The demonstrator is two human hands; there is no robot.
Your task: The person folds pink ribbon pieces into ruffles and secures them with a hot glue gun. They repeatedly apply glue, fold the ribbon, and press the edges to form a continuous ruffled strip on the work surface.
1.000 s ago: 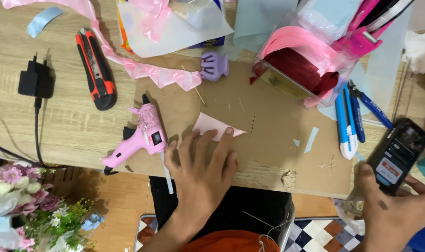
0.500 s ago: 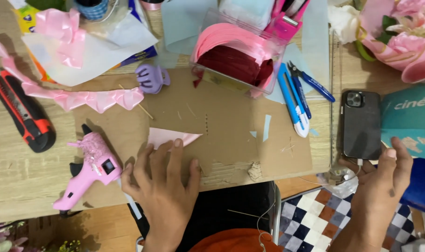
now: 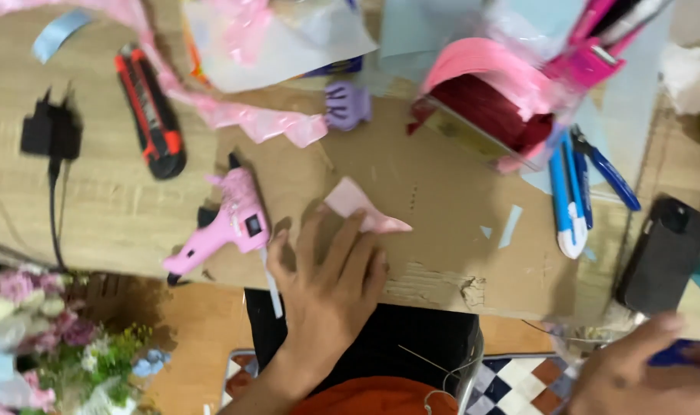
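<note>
Pink folded paper piece lies flat under left hand fingertips, long axis rightward; right hand well apart, grip unclear

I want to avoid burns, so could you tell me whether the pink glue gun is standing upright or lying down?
Lying down: the pink glue gun rests flat on its side across the cardboard sheet.

The right hand has let go of the phone. One second ago it held the phone up with the screen lit; now the phone lies dark on the table, and the hand is low at the edge, touching something blue. The left hand has moved a little up on the pink paper, its fingers now covering more of it.
</note>
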